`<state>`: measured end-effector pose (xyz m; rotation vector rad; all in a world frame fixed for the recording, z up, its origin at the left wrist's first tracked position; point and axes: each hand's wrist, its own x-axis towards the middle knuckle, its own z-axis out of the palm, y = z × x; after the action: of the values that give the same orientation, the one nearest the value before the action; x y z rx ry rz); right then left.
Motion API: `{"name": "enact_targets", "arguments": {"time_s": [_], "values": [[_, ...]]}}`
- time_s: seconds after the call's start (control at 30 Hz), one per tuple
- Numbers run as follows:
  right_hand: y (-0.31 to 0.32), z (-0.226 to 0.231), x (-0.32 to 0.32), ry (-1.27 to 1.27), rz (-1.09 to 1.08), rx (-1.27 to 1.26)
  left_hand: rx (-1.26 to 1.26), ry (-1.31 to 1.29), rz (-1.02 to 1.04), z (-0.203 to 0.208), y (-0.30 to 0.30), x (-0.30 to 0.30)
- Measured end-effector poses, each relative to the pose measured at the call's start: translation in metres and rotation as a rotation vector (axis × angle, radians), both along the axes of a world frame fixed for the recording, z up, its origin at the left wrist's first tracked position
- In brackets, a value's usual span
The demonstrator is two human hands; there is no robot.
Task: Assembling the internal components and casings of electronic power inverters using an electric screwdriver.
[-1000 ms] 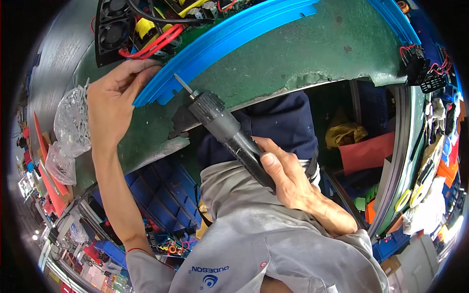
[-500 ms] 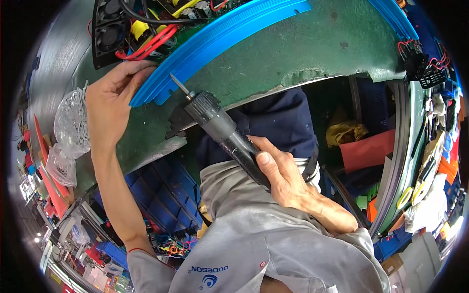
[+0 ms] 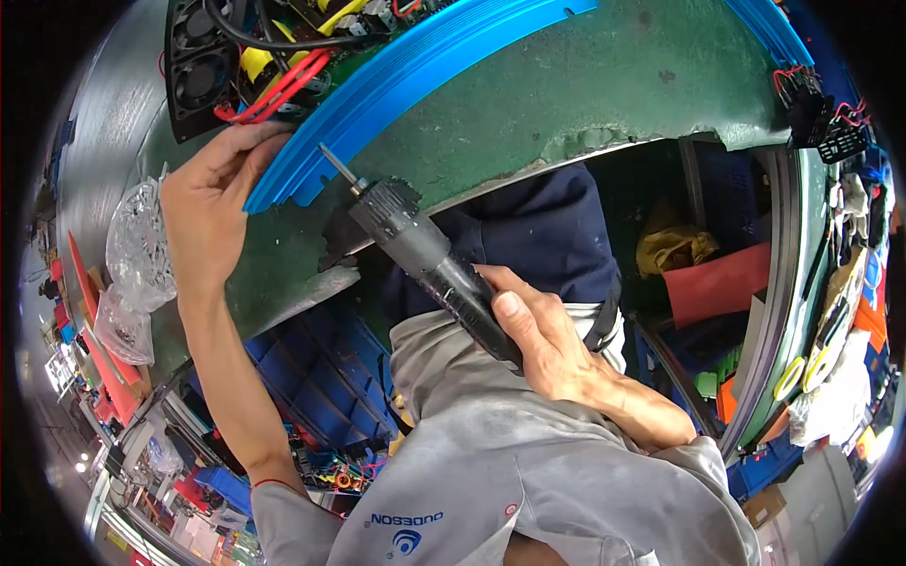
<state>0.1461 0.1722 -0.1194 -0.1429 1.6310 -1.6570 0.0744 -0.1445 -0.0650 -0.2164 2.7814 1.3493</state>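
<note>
My right hand is wrapped around the black body of an electric screwdriver. Its long thin bit points up and left, with the tip at the side of a blue ribbed metal housing; whether it sits in a screw I cannot make out. Bent fingers of my left hand grip the housing's near left end, and their tips are partly hidden behind it. Behind this housing stand a circuit board with yellow-wrapped parts, thick red wires and two black fans.
The green worktop has a worn, chipped front edge close to my lap. Left of my arm lies a clear bag of small metal parts. Another blue profile and black wired parts are at the far right. Blue bins stand below.
The view has shifted slightly. Both hands keep their grips, and the screwdriver bit stays at the blue housing's side with hardly any movement.
</note>
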Motion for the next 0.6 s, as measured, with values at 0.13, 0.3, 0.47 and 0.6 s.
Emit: {"name": "enact_targets", "arguments": {"time_s": [0.13,0.3,0.47,0.6], "values": [[0.003,-0.001,-0.002,-0.023,0.093,0.037,-0.024,-0.001,0.008,0.002,0.004,0.001],[0.003,-0.002,-0.001,-0.065,0.11,0.034,-0.043,0.002,0.01,0.001,0.006,0.002],[0.003,-0.001,-0.001,-0.061,0.064,0.001,-0.02,0.043,-0.014,-0.005,-0.001,0.002],[0.002,0.014,-0.008,-0.113,0.097,0.013,-0.042,0.052,-0.015,-0.007,-0.004,0.001]]}}
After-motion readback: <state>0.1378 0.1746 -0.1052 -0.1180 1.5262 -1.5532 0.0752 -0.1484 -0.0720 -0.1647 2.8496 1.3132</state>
